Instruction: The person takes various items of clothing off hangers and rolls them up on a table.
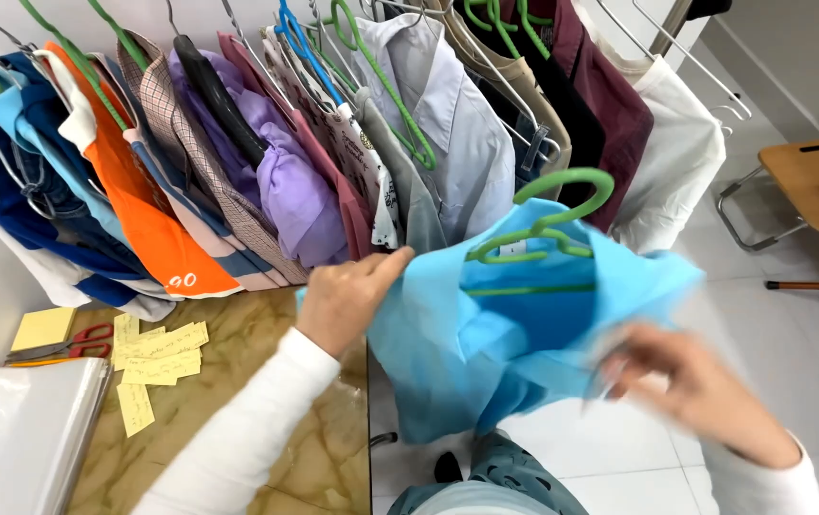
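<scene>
The left hand (343, 300) grips the near left edge of one blue garment (486, 343) on one green hanger (548, 224), in front of the rack. The right hand (696, 386) is blurred; its grip cannot be told. Seemingly mid-hanging: next calls for settling fabric squarely. On the desk (266, 420): one pair of red scissors (81, 341).

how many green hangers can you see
6: one in the blue garment, green hanger; five on the rack: two far left, one centre, two upper right. Clothes may hide more.
</scene>
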